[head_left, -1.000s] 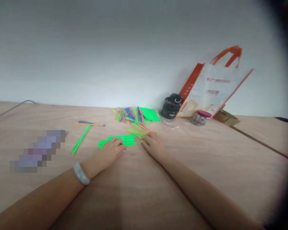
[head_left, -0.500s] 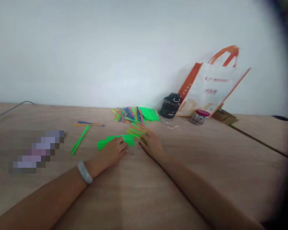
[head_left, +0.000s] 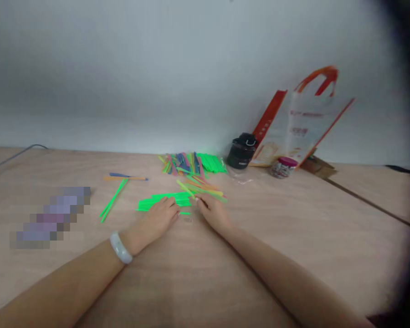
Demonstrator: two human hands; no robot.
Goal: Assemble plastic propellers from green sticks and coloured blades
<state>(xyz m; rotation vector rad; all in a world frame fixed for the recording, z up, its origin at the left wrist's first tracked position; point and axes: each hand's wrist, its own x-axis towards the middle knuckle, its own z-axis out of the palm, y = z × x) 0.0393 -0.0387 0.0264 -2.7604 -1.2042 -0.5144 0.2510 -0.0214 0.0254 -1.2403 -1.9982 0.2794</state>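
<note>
My left hand lies over a row of thin green plastic sticks, its fingers bent down around their near side. One green stick sits slightly apart, just beyond those fingertips. My right hand pinches a yellow stick between thumb and fingers, and the stick points up and left over the green row. Behind the right hand is a loose bunch of orange, yellow and green sticks. Farther back lies a pile of mixed-colour strips beside a bundle of bright green ones.
Two crossed green sticks lie on the left, below a blue and an orange stick. A blurred-out object is farther left. At the back right stand a black container, a lidded jar and a white-and-orange bag.
My right hand has drawn back slightly from the mixed bunch and now has a yellow stick in its fingers. The left hand stays on the green row; one green stick now shows near its fingertips.
</note>
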